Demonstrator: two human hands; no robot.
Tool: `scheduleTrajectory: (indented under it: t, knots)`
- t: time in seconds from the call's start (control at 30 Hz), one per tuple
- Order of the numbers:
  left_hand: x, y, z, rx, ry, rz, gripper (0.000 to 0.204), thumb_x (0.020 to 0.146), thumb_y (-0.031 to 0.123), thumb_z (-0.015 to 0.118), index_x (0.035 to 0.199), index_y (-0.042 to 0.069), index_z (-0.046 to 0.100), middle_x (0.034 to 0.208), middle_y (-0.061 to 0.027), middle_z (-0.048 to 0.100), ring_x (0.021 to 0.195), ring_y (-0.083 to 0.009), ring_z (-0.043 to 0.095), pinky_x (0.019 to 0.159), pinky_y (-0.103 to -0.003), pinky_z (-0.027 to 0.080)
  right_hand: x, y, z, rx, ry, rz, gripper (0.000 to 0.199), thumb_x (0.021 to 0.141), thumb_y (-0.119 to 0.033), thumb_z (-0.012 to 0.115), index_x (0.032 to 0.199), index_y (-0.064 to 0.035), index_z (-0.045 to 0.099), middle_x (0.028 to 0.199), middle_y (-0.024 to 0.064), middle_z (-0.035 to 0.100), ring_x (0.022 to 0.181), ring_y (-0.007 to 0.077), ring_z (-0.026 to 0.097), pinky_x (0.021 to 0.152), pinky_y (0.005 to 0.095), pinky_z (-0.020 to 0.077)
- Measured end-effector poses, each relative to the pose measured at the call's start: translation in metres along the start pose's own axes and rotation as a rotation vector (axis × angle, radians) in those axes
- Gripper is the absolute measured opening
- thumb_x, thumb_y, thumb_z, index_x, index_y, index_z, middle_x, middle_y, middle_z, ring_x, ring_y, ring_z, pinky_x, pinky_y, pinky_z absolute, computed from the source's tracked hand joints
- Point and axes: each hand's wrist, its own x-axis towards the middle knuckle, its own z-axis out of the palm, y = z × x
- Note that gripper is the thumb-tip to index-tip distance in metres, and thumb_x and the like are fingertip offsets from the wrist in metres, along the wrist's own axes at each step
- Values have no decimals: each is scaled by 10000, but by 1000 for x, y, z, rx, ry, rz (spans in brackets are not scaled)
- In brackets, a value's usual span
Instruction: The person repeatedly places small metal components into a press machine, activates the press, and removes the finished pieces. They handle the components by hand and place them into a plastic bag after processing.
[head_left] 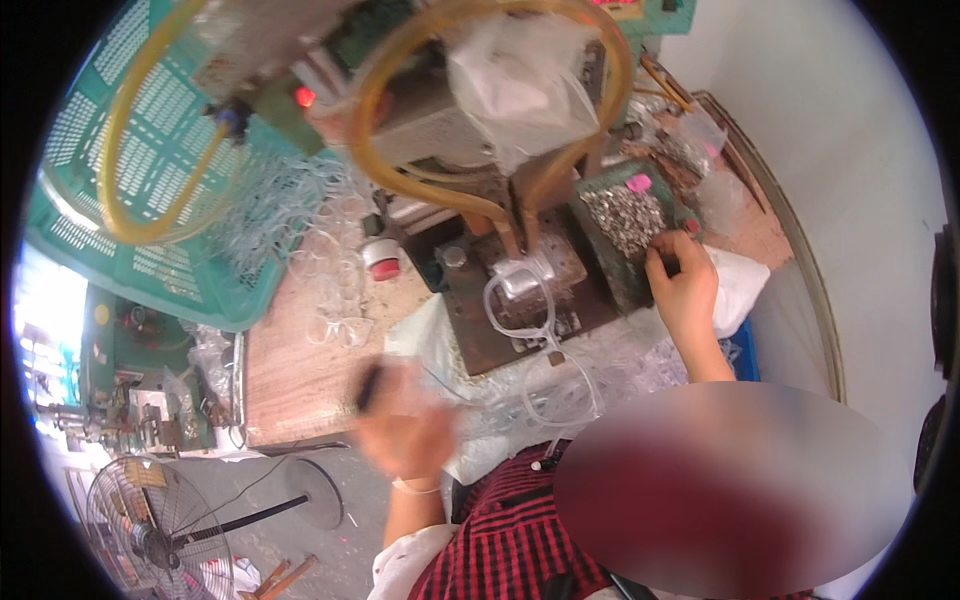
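Right hand [687,285] at the metal bits [625,220], left hand [408,435] a blur

So the right hand's fingers are curled at the edge of the green tray [625,290]; can't tell if they're pinching anything. Left one's over the table's [300,385] front edge (way too smeared to say if it's gripping). The clear plastic frame [549,338] sits on the machine's dark base [480,340], partly hanging off the front.

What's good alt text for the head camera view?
A person's right hand is at small metal pieces in a green tray, while the blurred left hand hovers near the front edge of a bench. Between them, a clear glasses-shaped frame lies partly on the metal base of a machine; a teal basket stands at left.
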Motion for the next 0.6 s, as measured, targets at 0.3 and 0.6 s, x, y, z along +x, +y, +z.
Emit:
scheduleTrajectory:
  t: [0.3, 0.6]
  knots:
    - [3, -193, -48, 492, -195, -451, 224, 850, 4, 681, 1063, 64, 718, 1181, -141, 690, 1057, -324, 637, 956, -419, 474, 14, -21, 7, 259, -101, -38, 146, 828, -59, 738, 972, -39, 739, 937, 135, 728, 885, 274, 691, 775, 349, 529]
    - [-75, -260, -43, 607, -564, -382, 153, 715, 61, 721, 862, 52, 683, 1309, -210, 607, 1202, -460, 519, 1032, -505, 437, -19, 33, -32, -6, 150, -151, 108, 847, -3, 709, 953, -21, 721, 935, 119, 719, 882, 251, 683, 806, 344, 521]
